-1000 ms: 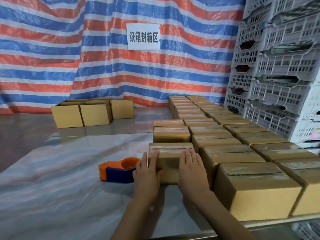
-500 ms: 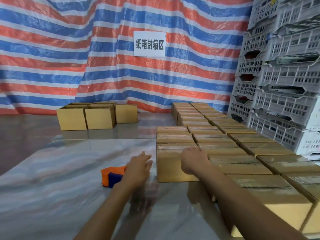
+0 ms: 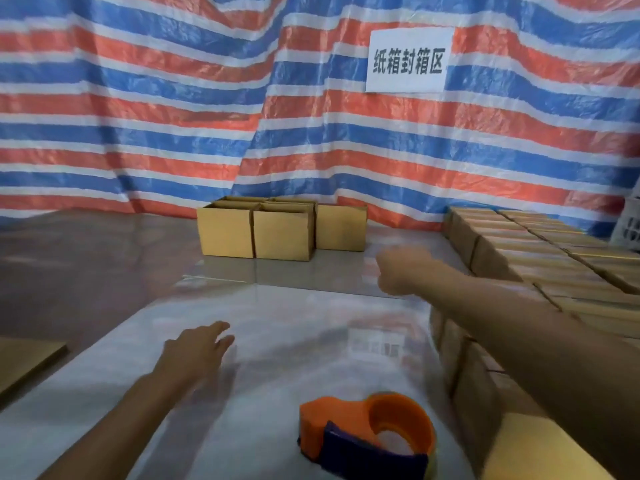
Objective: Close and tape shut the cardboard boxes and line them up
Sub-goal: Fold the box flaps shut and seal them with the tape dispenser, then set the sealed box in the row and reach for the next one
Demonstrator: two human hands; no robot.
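While both arms are stretching over the table (image 3: 294,327): both hands are hanging above it.
Left hand (image 3: 199,344): hovering near-left, fingers spread, released, holding nothing.
Right hand (image 3: 398,271): hanging farther out, blurred; grip impossible to tell.
Open boxes (image 3: 256,230): sitting far centre.
Taped boxes (image 3: 540,247): lining the right side.
Tape dispenser (image 3: 367,434): lying near, left of them.

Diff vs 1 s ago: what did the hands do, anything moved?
Both hands came off the front box in the rows of taped brown cardboard boxes. The left hand and right hand now reach forward toward the open brown cardboard boxes at the back. The orange-and-blue tape dispenser stayed put, untouched.
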